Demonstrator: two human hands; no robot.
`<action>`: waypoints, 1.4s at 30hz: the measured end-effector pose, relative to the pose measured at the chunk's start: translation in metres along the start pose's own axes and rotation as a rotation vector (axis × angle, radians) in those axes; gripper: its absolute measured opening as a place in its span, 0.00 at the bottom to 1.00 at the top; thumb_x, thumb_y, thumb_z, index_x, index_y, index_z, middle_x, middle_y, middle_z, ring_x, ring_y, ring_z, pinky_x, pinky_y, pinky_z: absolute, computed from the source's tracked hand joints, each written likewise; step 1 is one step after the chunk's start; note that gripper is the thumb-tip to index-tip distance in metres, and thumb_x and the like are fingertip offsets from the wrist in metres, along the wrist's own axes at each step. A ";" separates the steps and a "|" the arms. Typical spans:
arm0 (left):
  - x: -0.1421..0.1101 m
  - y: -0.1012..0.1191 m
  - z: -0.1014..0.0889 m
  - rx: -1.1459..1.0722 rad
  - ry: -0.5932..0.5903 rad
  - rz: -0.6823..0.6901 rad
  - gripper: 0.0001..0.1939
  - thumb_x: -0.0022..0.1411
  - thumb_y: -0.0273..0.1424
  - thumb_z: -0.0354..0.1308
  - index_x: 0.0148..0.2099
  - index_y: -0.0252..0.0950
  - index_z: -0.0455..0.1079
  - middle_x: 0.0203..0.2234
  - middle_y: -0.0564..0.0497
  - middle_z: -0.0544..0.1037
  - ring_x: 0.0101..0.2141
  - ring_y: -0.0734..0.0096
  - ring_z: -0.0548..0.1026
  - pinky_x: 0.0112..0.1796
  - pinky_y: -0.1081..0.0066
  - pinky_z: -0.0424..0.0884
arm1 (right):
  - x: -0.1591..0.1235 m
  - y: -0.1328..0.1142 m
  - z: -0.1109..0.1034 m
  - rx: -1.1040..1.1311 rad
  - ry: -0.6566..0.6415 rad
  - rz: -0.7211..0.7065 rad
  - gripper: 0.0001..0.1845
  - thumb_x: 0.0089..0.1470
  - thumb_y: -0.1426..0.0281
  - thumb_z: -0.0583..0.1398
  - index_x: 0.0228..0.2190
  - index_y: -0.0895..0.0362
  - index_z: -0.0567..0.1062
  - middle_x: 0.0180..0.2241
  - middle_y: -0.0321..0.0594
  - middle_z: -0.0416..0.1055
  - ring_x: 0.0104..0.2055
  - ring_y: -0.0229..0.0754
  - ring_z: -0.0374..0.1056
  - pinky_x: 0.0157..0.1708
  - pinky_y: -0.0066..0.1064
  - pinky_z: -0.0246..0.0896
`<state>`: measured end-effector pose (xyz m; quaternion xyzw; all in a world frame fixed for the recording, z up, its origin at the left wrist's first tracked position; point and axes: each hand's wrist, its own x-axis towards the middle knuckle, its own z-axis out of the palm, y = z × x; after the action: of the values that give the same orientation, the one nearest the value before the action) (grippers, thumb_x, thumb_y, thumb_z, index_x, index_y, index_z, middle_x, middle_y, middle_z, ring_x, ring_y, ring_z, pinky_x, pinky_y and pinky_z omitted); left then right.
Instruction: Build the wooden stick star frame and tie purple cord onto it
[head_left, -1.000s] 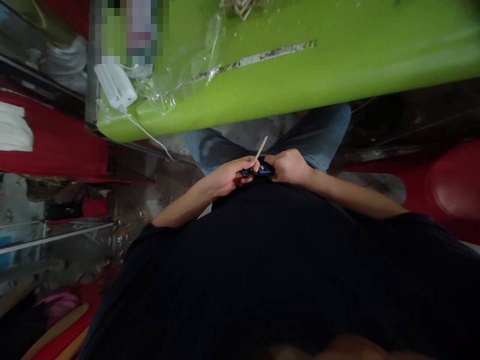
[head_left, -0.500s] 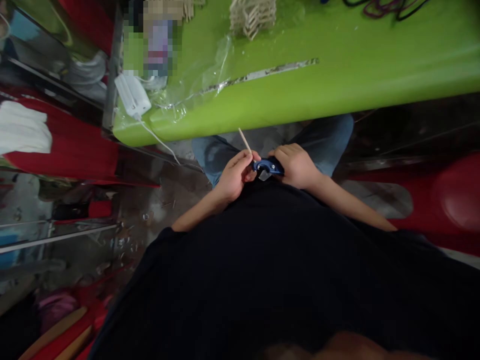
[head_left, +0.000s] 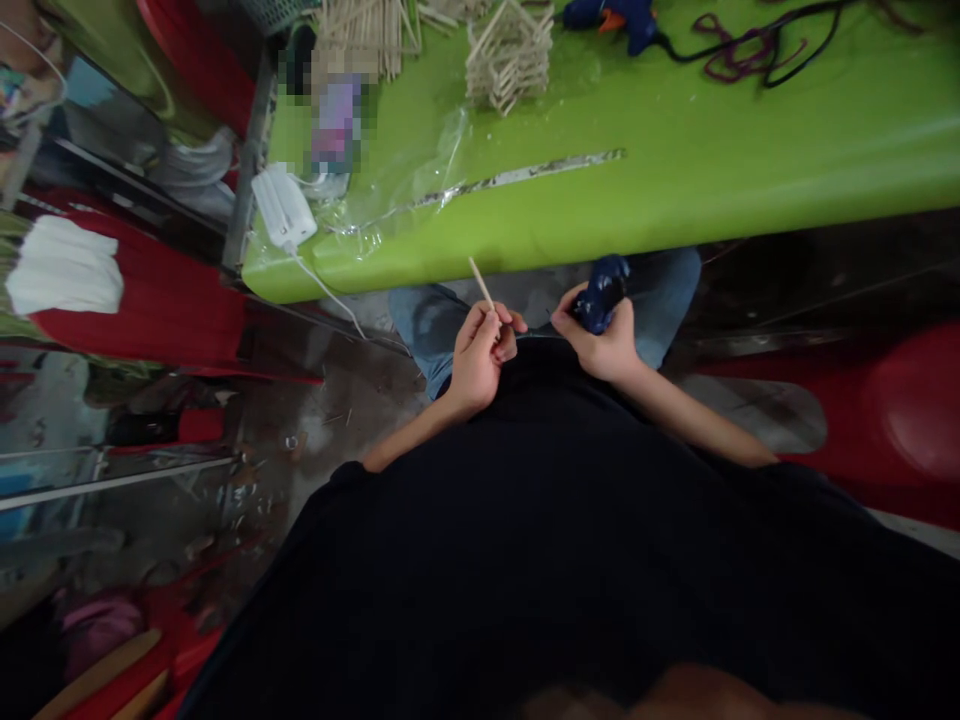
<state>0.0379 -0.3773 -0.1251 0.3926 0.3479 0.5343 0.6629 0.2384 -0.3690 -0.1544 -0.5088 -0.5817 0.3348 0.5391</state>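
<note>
My left hand [head_left: 481, 352] is closed in a pinch on a thin wooden stick [head_left: 481, 283] that points up and to the left. A short way to its right, my right hand [head_left: 600, 335] is wrapped round a dark blue tool [head_left: 602, 290], lifted above my lap. Both hands hover over my knees in blue jeans [head_left: 427, 320], just below the near edge of a green table [head_left: 675, 150]. The two hands are apart and do not touch.
On the green table stand a small structure of wooden sticks [head_left: 510, 55], a pile of loose sticks [head_left: 364, 35], a blue glue gun [head_left: 622, 18] with a dark cord, clear plastic wrap [head_left: 420, 170] and a white power adapter [head_left: 283, 207]. A red stool [head_left: 911, 400] sits at right.
My hands have drawn apart: the right hand lifted the blue tool up and to the right, away from the stick. The stick stays pinched in the left hand. The view tilted upward.
</note>
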 end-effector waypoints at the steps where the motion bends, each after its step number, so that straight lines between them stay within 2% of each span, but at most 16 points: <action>1: -0.001 -0.002 -0.001 0.032 -0.038 -0.019 0.17 0.80 0.46 0.64 0.43 0.40 0.70 0.34 0.53 0.79 0.24 0.83 0.58 0.28 0.74 0.54 | 0.005 -0.006 0.003 0.065 -0.023 0.018 0.15 0.64 0.53 0.69 0.32 0.49 0.76 0.29 0.38 0.73 0.31 0.47 0.68 0.36 0.45 0.69; 4: -0.003 -0.005 -0.006 0.161 -0.158 -0.078 0.22 0.79 0.51 0.66 0.42 0.38 0.73 0.30 0.53 0.78 0.23 0.82 0.58 0.27 0.72 0.52 | 0.018 -0.021 0.008 0.204 -0.173 0.048 0.19 0.63 0.50 0.73 0.32 0.51 0.79 0.29 0.38 0.75 0.30 0.44 0.70 0.34 0.42 0.71; 8: -0.002 -0.005 -0.008 0.303 -0.269 -0.142 0.28 0.77 0.57 0.66 0.40 0.35 0.76 0.30 0.51 0.78 0.25 0.80 0.62 0.28 0.71 0.54 | 0.024 -0.030 0.012 0.358 -0.391 0.104 0.26 0.63 0.42 0.74 0.35 0.51 0.79 0.29 0.38 0.77 0.26 0.44 0.74 0.28 0.42 0.75; 10: -0.001 -0.006 -0.009 0.258 -0.260 -0.170 0.31 0.73 0.61 0.68 0.40 0.35 0.76 0.31 0.50 0.78 0.26 0.80 0.63 0.29 0.71 0.57 | 0.022 -0.029 0.013 0.366 -0.379 0.096 0.27 0.63 0.41 0.74 0.34 0.50 0.77 0.28 0.39 0.77 0.25 0.45 0.74 0.27 0.44 0.76; 12: 0.001 -0.008 -0.010 0.140 -0.214 -0.203 0.30 0.70 0.60 0.73 0.43 0.34 0.78 0.34 0.50 0.79 0.27 0.79 0.64 0.30 0.72 0.61 | 0.021 -0.026 0.013 0.329 -0.289 0.087 0.28 0.61 0.40 0.74 0.32 0.49 0.77 0.27 0.39 0.76 0.25 0.46 0.73 0.28 0.46 0.77; 14: 0.002 -0.011 -0.012 0.041 -0.145 -0.239 0.23 0.70 0.49 0.77 0.47 0.34 0.82 0.36 0.50 0.80 0.29 0.79 0.68 0.33 0.72 0.66 | 0.022 -0.021 0.011 0.293 -0.175 0.097 0.29 0.59 0.37 0.74 0.31 0.48 0.77 0.26 0.39 0.75 0.25 0.46 0.72 0.29 0.47 0.77; 17: 0.004 -0.013 -0.016 -0.021 -0.051 -0.328 0.11 0.73 0.35 0.73 0.51 0.34 0.84 0.37 0.48 0.84 0.32 0.76 0.77 0.39 0.72 0.76 | 0.023 -0.017 0.006 0.273 -0.079 0.117 0.29 0.58 0.37 0.74 0.30 0.48 0.78 0.26 0.39 0.76 0.26 0.46 0.72 0.30 0.47 0.75; 19: 0.004 -0.014 -0.018 -0.053 -0.035 -0.371 0.10 0.74 0.35 0.72 0.51 0.35 0.83 0.41 0.46 0.87 0.39 0.71 0.85 0.47 0.69 0.82 | 0.022 -0.018 0.004 0.263 -0.091 0.125 0.27 0.59 0.39 0.74 0.31 0.48 0.79 0.27 0.38 0.76 0.26 0.46 0.73 0.31 0.47 0.76; 21: 0.004 -0.015 -0.019 -0.085 -0.053 -0.360 0.14 0.72 0.39 0.75 0.51 0.36 0.82 0.45 0.45 0.89 0.43 0.66 0.88 0.52 0.64 0.85 | 0.021 -0.021 0.002 0.254 -0.141 0.120 0.23 0.61 0.43 0.73 0.32 0.48 0.80 0.27 0.39 0.77 0.28 0.47 0.74 0.33 0.47 0.78; 24: 0.005 -0.018 -0.018 -0.110 -0.055 -0.300 0.18 0.68 0.43 0.79 0.51 0.38 0.81 0.42 0.49 0.88 0.41 0.67 0.87 0.51 0.63 0.86 | 0.018 -0.026 0.003 0.230 -0.276 0.120 0.15 0.61 0.54 0.73 0.33 0.50 0.82 0.30 0.41 0.82 0.32 0.50 0.79 0.38 0.47 0.80; 27: 0.006 -0.020 -0.016 -0.104 -0.003 -0.273 0.16 0.68 0.42 0.79 0.49 0.40 0.79 0.37 0.54 0.85 0.37 0.72 0.84 0.49 0.66 0.85 | 0.015 -0.026 0.007 0.168 -0.378 0.151 0.09 0.61 0.61 0.71 0.35 0.53 0.82 0.34 0.41 0.84 0.36 0.51 0.82 0.41 0.46 0.81; 33: 0.009 -0.026 -0.016 -0.078 0.023 -0.250 0.17 0.69 0.37 0.77 0.57 0.40 0.80 0.41 0.51 0.86 0.38 0.70 0.84 0.44 0.68 0.83 | 0.012 -0.020 0.014 -0.063 -0.319 0.051 0.05 0.64 0.66 0.67 0.36 0.54 0.81 0.36 0.40 0.82 0.37 0.48 0.76 0.42 0.44 0.72; 38: 0.014 -0.031 -0.019 0.003 0.056 -0.312 0.20 0.70 0.31 0.75 0.61 0.38 0.81 0.52 0.47 0.88 0.45 0.68 0.87 0.52 0.62 0.86 | 0.013 -0.008 0.019 0.095 -0.276 0.146 0.10 0.62 0.63 0.70 0.33 0.53 0.76 0.33 0.40 0.77 0.36 0.47 0.71 0.39 0.43 0.70; 40: 0.014 -0.030 -0.019 0.082 0.042 -0.329 0.16 0.71 0.29 0.73 0.59 0.36 0.81 0.51 0.47 0.88 0.44 0.69 0.87 0.54 0.62 0.86 | 0.015 -0.001 0.020 0.131 -0.254 0.176 0.13 0.59 0.63 0.72 0.31 0.52 0.75 0.32 0.39 0.75 0.35 0.45 0.69 0.39 0.43 0.69; 42: 0.013 -0.027 -0.017 0.162 0.006 -0.344 0.09 0.75 0.25 0.68 0.55 0.33 0.81 0.44 0.47 0.89 0.41 0.70 0.87 0.52 0.63 0.87 | 0.017 0.004 0.020 0.129 -0.259 0.187 0.15 0.56 0.61 0.76 0.31 0.52 0.76 0.31 0.36 0.73 0.34 0.44 0.67 0.39 0.42 0.69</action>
<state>0.0371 -0.3654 -0.1568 0.3778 0.4540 0.3844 0.7095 0.2221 -0.3483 -0.1573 -0.4775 -0.5738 0.4831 0.4576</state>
